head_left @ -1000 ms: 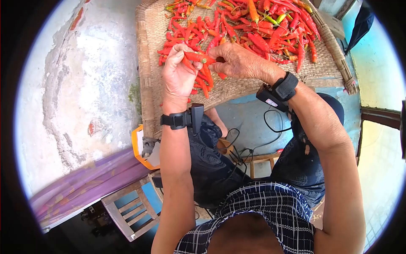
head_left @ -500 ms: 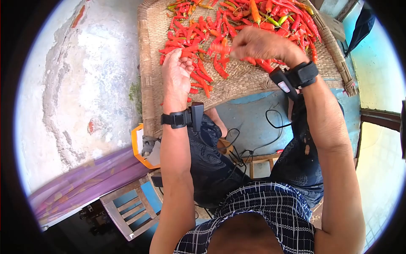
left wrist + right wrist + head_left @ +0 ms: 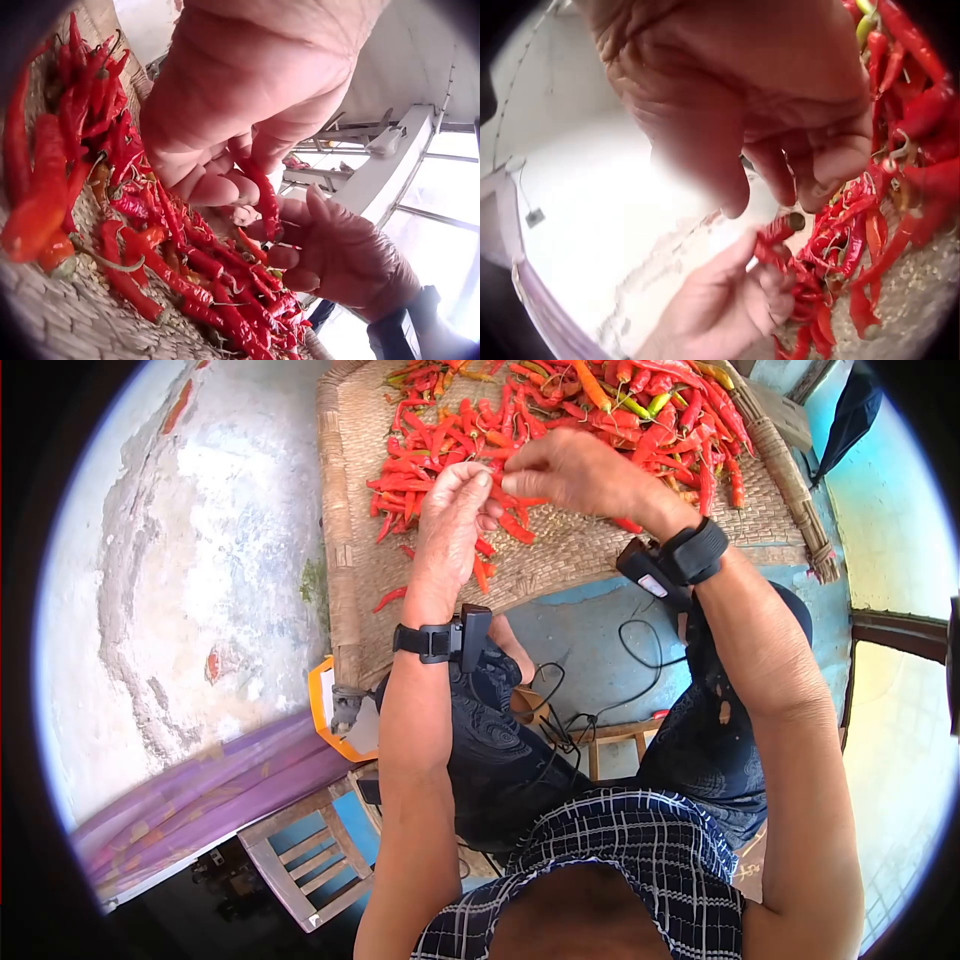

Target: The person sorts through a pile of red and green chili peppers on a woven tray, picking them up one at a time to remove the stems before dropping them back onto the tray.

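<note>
My left hand (image 3: pixel 458 515) pinches a red chili pepper (image 3: pixel 262 196) between thumb and fingers, over the near left part of the pile. The pepper's darker stem end (image 3: pixel 797 221) points towards my right hand (image 3: pixel 590 475). That hand is close by on the right, its thumb and index fingertips apart and right at the stem end. Beneath and beyond both hands lie many loose red chili peppers (image 3: pixel 680 435), a few of them green or orange. They rest on a woven mat (image 3: pixel 345 540) with a thick rolled edge. In the head view, my fingers mostly hide the held pepper.
Rough plaster wall (image 3: pixel 230 540) runs along the left. An orange-rimmed container (image 3: pixel 322 710) stands beneath the mat's near left corner, with a wooden chair (image 3: pixel 310 860) behind it. Black cables (image 3: pixel 570 735) hang by my legs. A dark folded umbrella-like object (image 3: pixel 850 420) is at the far right.
My right hand moved off right over the peppers with a red pepper, then came back left to my left hand. My left hand shifted slightly right and now pinches a pepper.
</note>
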`<state>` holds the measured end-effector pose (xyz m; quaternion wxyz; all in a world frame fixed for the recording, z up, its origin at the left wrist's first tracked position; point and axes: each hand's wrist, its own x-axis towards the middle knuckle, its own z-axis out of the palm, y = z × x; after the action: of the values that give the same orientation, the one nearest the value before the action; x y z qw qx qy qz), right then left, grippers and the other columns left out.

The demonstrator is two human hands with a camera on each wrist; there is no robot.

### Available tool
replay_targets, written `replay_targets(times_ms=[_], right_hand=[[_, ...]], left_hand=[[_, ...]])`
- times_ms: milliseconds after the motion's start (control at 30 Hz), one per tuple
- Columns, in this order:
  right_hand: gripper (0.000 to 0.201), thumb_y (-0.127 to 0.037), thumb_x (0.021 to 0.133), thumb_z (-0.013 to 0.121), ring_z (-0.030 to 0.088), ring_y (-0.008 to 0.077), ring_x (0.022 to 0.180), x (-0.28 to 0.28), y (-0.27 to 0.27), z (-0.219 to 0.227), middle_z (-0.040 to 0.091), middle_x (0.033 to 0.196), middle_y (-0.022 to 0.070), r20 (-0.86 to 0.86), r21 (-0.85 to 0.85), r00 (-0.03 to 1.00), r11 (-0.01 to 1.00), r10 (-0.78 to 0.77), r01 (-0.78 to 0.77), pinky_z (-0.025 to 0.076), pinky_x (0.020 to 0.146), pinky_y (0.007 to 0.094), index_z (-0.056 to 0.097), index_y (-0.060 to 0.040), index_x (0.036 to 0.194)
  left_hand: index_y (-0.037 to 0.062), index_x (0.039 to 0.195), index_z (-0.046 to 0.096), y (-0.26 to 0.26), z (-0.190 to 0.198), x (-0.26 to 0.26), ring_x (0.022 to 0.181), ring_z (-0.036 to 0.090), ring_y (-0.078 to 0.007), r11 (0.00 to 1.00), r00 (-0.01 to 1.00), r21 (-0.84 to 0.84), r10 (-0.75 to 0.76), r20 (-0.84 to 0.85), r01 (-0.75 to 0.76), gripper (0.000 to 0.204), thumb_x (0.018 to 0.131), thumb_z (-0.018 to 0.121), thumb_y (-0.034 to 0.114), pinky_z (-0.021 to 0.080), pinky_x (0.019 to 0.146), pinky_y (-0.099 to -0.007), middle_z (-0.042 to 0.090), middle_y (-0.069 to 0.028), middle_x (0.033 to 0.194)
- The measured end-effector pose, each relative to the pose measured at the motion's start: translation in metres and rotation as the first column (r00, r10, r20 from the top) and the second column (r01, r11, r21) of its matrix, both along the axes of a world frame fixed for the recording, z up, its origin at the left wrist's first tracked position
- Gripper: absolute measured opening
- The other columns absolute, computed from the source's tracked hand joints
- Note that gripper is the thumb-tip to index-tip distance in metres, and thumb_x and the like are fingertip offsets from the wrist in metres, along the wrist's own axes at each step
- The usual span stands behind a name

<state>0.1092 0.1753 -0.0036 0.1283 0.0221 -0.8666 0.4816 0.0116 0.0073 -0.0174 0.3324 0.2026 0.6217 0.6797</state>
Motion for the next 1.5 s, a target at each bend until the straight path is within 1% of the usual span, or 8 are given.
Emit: replay_targets(times_ms=[333, 400, 533, 600, 767, 833, 1067, 1500], right_hand=[[0.019, -0.023, 0.082, 0.063, 0.065, 0.0316, 0.077, 0.002, 0.034, 0.008, 0.065, 0.079, 0.0187, -0.035, 0.062, 0.963, 0.961, -0.267, 0.269, 0.052, 0.067, 0.0416, 0.068, -0.0048, 0.087], [0.020, -0.028, 0.091, 0.060, 0.053, 0.0100, 0.058, 0.007, 0.045, 0.018, 0.061, 0.072, 0.0025, -0.059, -0.875, 0.970, 0.480, -0.238, 0.064, 0.043, 0.051, 0.0219, 0.059, -0.0086, 0.086], [0.025, -0.031, 0.090, 0.061, 0.053, 0.0099, 0.059, 0.013, 0.046, 0.032, 0.064, 0.077, 0.0046, -0.038, -0.993, 0.944, -0.090, -0.326, -0.071, 0.043, 0.051, 0.0223, 0.059, -0.0062, 0.090], [0.021, -0.025, 0.089, 0.062, 0.055, 0.0150, 0.061, 0.005, 0.051, 0.011, 0.062, 0.078, 0.0074, -0.027, -0.999, 0.993, -0.024, -0.112, -0.030, 0.043, 0.053, 0.0260, 0.057, -0.0055, 0.096], [0.022, -0.020, 0.086, 0.063, 0.064, 0.0231, 0.070, -0.001, 0.016, 0.000, 0.064, 0.076, 0.0126, -0.010, -0.240, 0.958, 0.931, -0.286, 0.275, 0.052, 0.065, 0.0346, 0.063, -0.0008, 0.096], [0.021, -0.018, 0.080, 0.065, 0.064, 0.0322, 0.073, -0.007, 0.008, -0.020, 0.064, 0.082, 0.0197, -0.182, 0.482, 0.957, 0.828, -0.226, 0.287, 0.053, 0.065, 0.0396, 0.063, -0.0008, 0.092], [0.013, -0.016, 0.078, 0.062, 0.066, 0.0316, 0.073, -0.014, -0.002, -0.040, 0.063, 0.079, 0.0175, -0.054, 0.744, 0.955, 0.626, -0.292, 0.234, 0.053, 0.060, 0.0428, 0.062, -0.0033, 0.080], [0.024, -0.027, 0.082, 0.065, 0.066, 0.0237, 0.064, 0.003, 0.037, 0.019, 0.066, 0.070, 0.0160, -0.166, -0.044, 0.846, 0.861, -0.507, 0.507, 0.052, 0.062, 0.0350, 0.069, -0.0039, 0.084]], left_hand=[[0.0045, 0.111, 0.054, 0.004, -0.014, 0.001, 0.075, 0.058, -0.0130, 0.937, 0.834, -0.349, -0.183, -0.521, -0.013, 0.028, 0.089, 0.061, 0.020, 0.047, 0.067, -0.0261, 0.062, -0.0063, 0.087], [0.0039, 0.113, 0.054, 0.005, -0.019, 0.005, 0.080, 0.061, -0.0182, 0.872, 0.586, -0.480, -0.340, -0.736, -0.096, 0.033, 0.087, 0.063, 0.022, 0.049, 0.070, -0.0303, 0.062, -0.0093, 0.090], [0.0046, 0.117, 0.052, 0.006, -0.017, 0.016, 0.096, 0.057, -0.0393, 0.744, 0.361, -0.629, -0.536, -0.763, -0.226, 0.045, 0.078, 0.067, 0.023, 0.047, 0.079, -0.0467, 0.056, -0.0201, 0.107], [0.0046, 0.114, 0.053, 0.008, -0.017, 0.015, 0.096, 0.058, -0.0380, 0.647, 0.417, -0.719, -0.598, -0.685, -0.253, 0.042, 0.076, 0.066, 0.017, 0.047, 0.079, -0.0462, 0.056, -0.0193, 0.103], [0.0027, 0.104, 0.058, 0.003, -0.030, 0.005, 0.096, 0.057, -0.0391, 0.650, 0.403, -0.711, -0.594, -0.696, -0.268, 0.031, 0.075, 0.064, 0.011, 0.046, 0.080, -0.0468, 0.055, -0.0200, 0.101], [0.0019, 0.100, 0.059, 0.002, -0.030, 0.003, 0.096, 0.057, -0.0394, 0.650, 0.406, -0.710, -0.591, -0.697, -0.273, 0.027, 0.075, 0.063, 0.010, 0.046, 0.080, -0.0469, 0.055, -0.0204, 0.100], [-0.0027, 0.091, 0.061, 0.006, -0.021, 0.010, 0.093, 0.057, -0.0427, 0.648, 0.445, -0.721, -0.585, -0.678, -0.247, 0.020, 0.076, 0.060, 0.009, 0.047, 0.080, -0.0487, 0.055, -0.0261, 0.100], [-0.0028, 0.083, 0.058, -0.001, -0.023, 0.005, 0.083, 0.059, -0.0426, 0.739, 0.339, -0.627, -0.541, -0.770, -0.246, 0.015, 0.078, 0.058, 0.011, 0.047, 0.073, -0.0486, 0.059, -0.0247, 0.084]])
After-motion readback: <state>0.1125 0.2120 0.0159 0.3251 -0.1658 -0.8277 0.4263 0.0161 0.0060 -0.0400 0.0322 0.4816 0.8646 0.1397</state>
